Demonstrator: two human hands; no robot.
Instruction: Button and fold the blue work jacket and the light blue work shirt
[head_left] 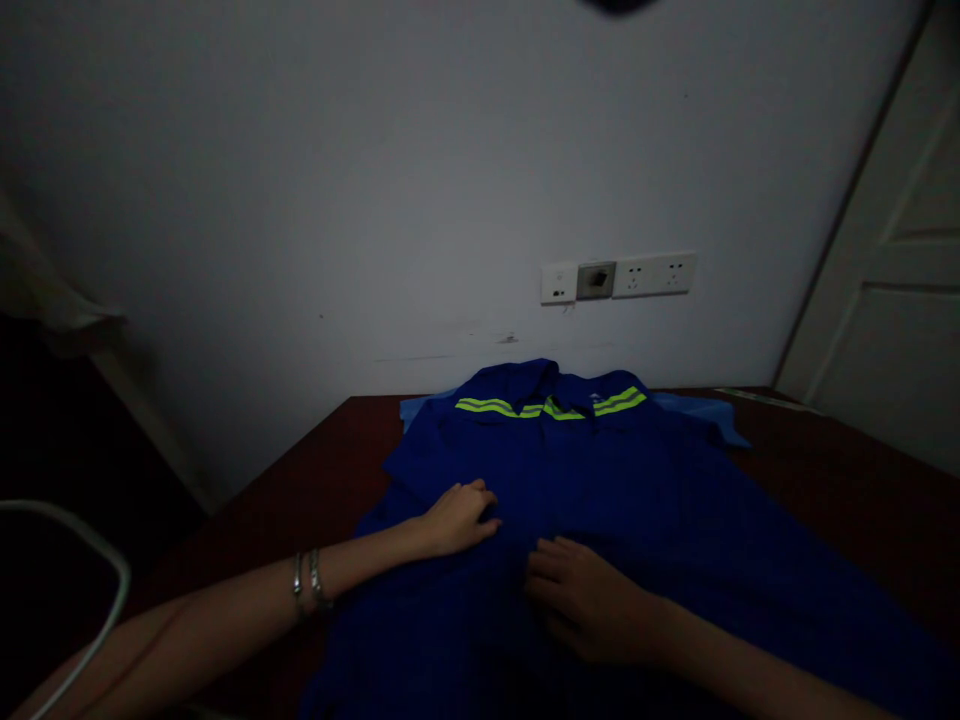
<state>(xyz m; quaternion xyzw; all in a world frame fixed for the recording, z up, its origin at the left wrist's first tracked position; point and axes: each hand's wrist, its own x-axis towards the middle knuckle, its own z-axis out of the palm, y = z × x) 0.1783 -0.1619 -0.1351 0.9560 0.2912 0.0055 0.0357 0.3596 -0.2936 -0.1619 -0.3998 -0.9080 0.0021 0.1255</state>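
Observation:
A dark blue work jacket [600,470] with yellow-green and grey reflective strips across the chest lies spread on the table, its collar toward the wall. My left hand [459,520], with bracelets on the wrist, rests on the jacket's front. Its fingers are bent and the thumb stands apart from them. Closer to me and to the right, my right hand [577,598] has its fingers curled against the jacket's cloth near the middle. Its fingertips are partly hidden in the dim light. Lighter blue cloth [697,408] shows from under the jacket at both shoulders.
The dark reddish table [315,460] reaches to a pale wall [375,180] bearing a row of sockets [652,275]. A white panelled door [900,300] stands at the right. A pale cable [112,560] loops at the lower left, over my left forearm.

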